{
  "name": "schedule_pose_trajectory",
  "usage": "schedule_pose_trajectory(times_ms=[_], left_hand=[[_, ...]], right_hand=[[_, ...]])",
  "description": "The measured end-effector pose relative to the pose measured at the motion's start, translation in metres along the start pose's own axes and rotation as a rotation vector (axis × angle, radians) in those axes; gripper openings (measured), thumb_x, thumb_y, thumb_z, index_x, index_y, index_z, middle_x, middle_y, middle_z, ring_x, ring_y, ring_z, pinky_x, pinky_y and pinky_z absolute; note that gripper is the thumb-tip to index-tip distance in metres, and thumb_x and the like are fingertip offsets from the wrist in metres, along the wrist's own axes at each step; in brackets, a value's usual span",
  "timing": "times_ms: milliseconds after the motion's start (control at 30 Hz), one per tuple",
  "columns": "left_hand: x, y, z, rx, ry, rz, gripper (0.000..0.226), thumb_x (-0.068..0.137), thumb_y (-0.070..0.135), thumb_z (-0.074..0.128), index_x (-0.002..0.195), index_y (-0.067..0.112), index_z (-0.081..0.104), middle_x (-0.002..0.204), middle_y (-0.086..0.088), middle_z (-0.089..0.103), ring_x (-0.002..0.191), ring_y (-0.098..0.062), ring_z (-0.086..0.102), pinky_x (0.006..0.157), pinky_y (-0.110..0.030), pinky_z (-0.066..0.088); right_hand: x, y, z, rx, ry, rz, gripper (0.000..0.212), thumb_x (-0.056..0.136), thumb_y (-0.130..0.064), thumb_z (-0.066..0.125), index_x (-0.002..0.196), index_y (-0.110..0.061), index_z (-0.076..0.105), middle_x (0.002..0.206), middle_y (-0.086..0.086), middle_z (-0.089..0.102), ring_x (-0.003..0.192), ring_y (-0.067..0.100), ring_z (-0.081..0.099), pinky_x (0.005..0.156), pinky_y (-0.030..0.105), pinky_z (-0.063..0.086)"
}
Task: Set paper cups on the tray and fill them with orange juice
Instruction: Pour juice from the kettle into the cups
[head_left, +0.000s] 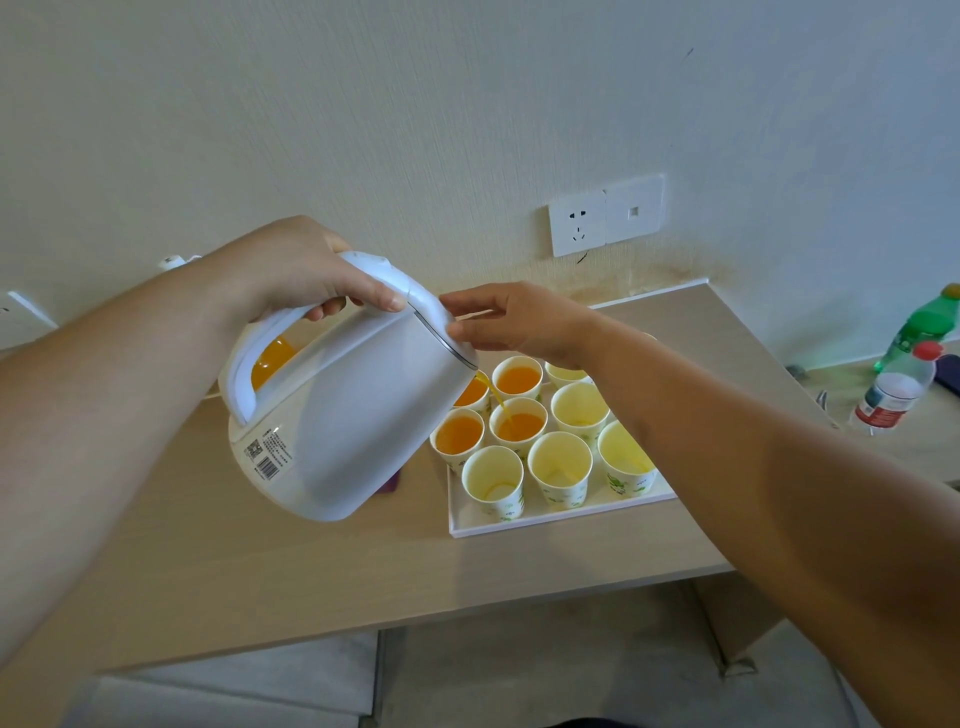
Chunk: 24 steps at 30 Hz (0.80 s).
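Pouring orange juice (494, 397) into centre-frame paper cup (519, 434), left hand (291, 275) gripping kettle (353, 415), right hand (514, 322) flat against lid; next, shift spout over empty cup (492, 475).

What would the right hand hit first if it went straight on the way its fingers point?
The kettle lid: the right hand points left at it, fingers seemingly touching its edge. Depth unclear.
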<state>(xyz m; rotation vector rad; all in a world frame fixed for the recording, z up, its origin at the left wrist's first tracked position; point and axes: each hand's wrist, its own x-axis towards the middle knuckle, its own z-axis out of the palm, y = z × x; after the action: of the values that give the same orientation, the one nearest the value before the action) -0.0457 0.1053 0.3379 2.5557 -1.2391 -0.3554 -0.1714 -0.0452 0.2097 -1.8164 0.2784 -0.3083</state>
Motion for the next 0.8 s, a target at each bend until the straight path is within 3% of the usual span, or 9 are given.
schedule_pose_trajectory(times_ms=[500,700,800], left_hand=[[0.0021,0.0016,-0.0004,-0.012,-0.011,-0.004,0.037,0.066,0.044,0.082,0.070,0.013,0.062,0.053,-0.003,0.054,0.046,-0.016,0.044,0.056,-0.029,0.036],[0.0047,0.0016,-0.0012,-0.007,-0.013,-0.003,0.037,0.065,0.044,0.082,0.064,0.014,0.059,0.049,-0.001,0.053,0.045,-0.015,0.043,0.055,-0.029,0.035],[0.0054,0.0011,-0.0018,-0.008,-0.010,-0.004,0.038,0.065,0.044,0.083,0.064,0.014,0.059,0.050,-0.001,0.053,0.045,-0.016,0.044,0.055,-0.029,0.036]], right_hand=[[0.0027,0.0027,-0.0010,-0.009,0.007,-0.003,0.051,0.088,-0.026,0.066,0.136,-0.015,0.053,0.131,0.001,0.059,0.117,0.013,0.057,0.098,0.027,0.049],[0.0031,0.0015,-0.0017,0.001,0.010,-0.003,0.051,0.088,-0.024,0.066,0.136,-0.014,0.052,0.132,0.001,0.058,0.116,0.012,0.057,0.090,0.016,0.050],[0.0037,0.0014,-0.0022,0.000,0.009,-0.004,0.051,0.088,-0.024,0.066,0.136,-0.014,0.052,0.132,0.001,0.058,0.116,0.012,0.057,0.091,0.017,0.050]])
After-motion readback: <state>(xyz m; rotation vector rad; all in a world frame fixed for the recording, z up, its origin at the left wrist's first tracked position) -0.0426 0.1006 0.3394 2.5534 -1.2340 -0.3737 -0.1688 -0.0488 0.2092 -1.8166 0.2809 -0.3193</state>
